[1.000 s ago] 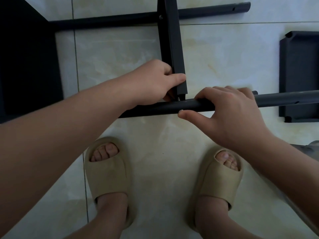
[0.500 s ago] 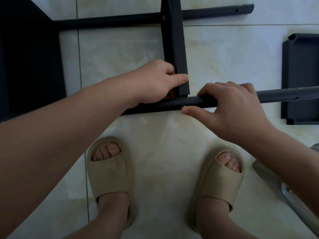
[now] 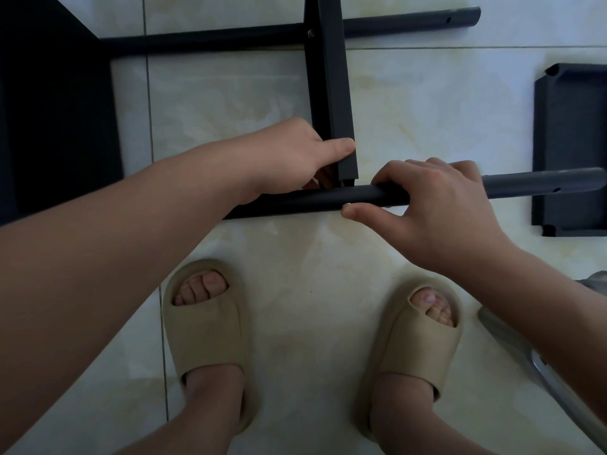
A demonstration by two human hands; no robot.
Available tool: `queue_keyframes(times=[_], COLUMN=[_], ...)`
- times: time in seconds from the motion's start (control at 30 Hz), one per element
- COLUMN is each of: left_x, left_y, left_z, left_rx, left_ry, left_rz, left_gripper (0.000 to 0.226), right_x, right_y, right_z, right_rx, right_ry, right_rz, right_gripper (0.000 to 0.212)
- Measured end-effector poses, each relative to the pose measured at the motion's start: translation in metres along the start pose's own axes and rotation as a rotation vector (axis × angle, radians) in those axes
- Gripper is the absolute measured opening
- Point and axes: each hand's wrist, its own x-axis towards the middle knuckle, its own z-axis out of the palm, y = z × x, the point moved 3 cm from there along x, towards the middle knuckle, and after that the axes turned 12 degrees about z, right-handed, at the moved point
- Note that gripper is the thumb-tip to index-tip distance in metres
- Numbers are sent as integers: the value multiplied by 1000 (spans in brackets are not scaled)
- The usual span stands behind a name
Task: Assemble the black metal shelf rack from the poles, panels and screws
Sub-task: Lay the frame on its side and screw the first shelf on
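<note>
The near pole point(image 3: 295, 201) lies across the tiled floor point(image 3: 312, 257) just beyond the person's sandals point(image 3: 207, 326). The right hand point(image 3: 440, 205) is wrapped around that pole, and the left hand point(image 3: 289, 156) grips the crossbar point(image 3: 331, 87) where its end meets it. A loose panel point(image 3: 571, 126) lies past the pole's right end

Bare floor point(image 3: 230, 103) lies open between the far pole point(image 3: 230, 36) at twelve o'clock and the near pole point(image 3: 328, 198), walled at nine by a dark panel point(image 3: 49, 110) and split by the cross panel point(image 3: 331, 87). The left hand point(image 3: 289, 156) and right hand point(image 3: 437, 205) crowd the joint at centre. At three o'clock a loose panel point(image 3: 571, 126) blocks the floor under the near pole's end. Toward six, two sandalled feet point(image 3: 207, 323) flank a clear strip.
</note>
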Motion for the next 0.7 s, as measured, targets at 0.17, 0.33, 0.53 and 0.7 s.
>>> queue_keyframes(times=[0.17,0.33,0.53,0.7], left_x=[2,3,2,0], left_y=[-2,-2,-2,-3], left_z=[0,-3,-1,-2], left_rx=[36,39,33,24], left_ry=[39,-7,2,9], left_rz=[5,12,21,26], left_gripper=[53,49,47,47], right_x=[0,0,0,-1], right_y=[0,0,1,-1], right_z=[-1,-1,-1,0], right_rx=[5,8,11,-4], right_ry=[7,-2,12,24], right_rz=[13,17,16,16], right_gripper=[51,53,51,51])
